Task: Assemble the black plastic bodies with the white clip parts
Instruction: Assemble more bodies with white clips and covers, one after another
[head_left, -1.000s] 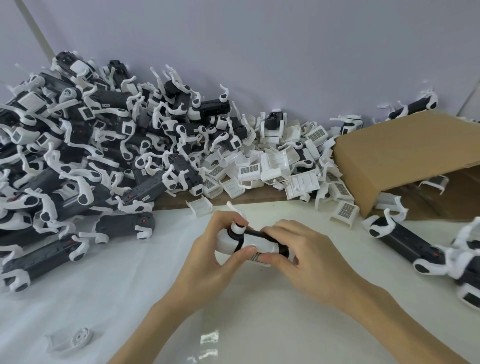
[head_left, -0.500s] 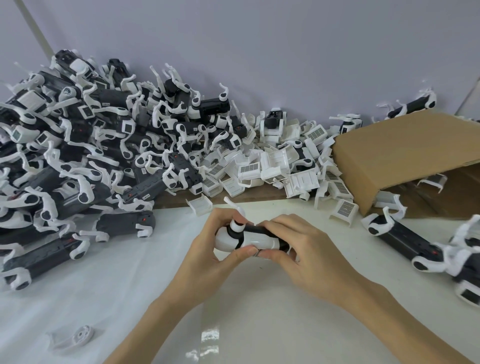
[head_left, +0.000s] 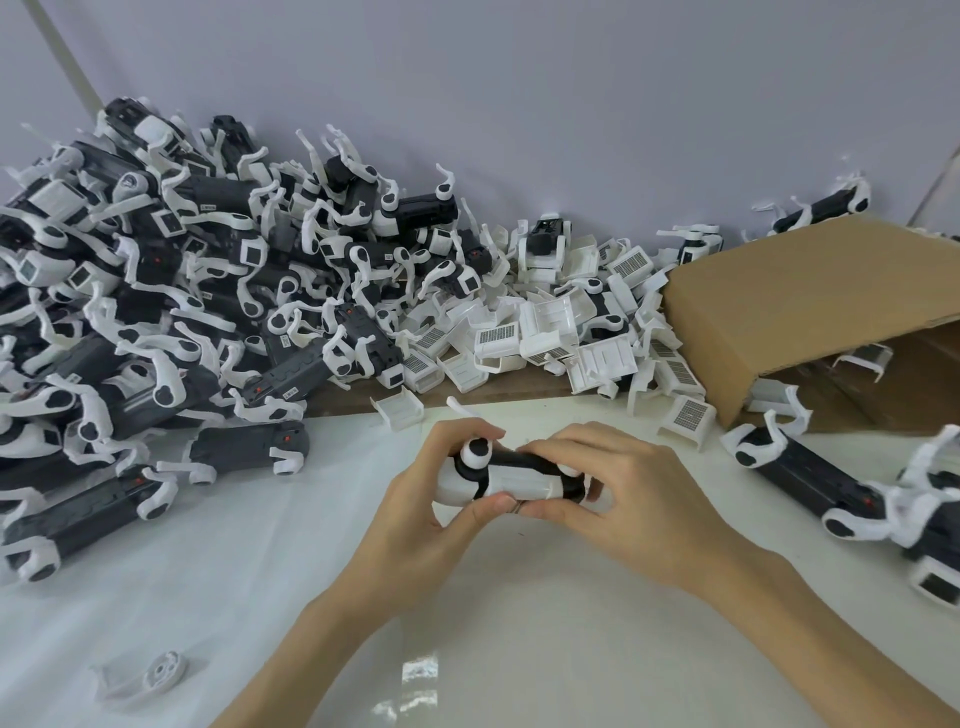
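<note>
Centrally, black body (head_left: 524, 470) between both hands (head_left: 519, 499).

I see the black body (head_left: 524, 460) with a white clip part (head_left: 511, 486) on it. The pile (head_left: 171, 291) is black and white, loose clips (head_left: 550, 325) show grey striped grids, the box (head_left: 810, 312) is brown, the table (head_left: 519, 623) white.

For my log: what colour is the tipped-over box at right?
Plain brown cardboard box, seen best in the head view.
</note>
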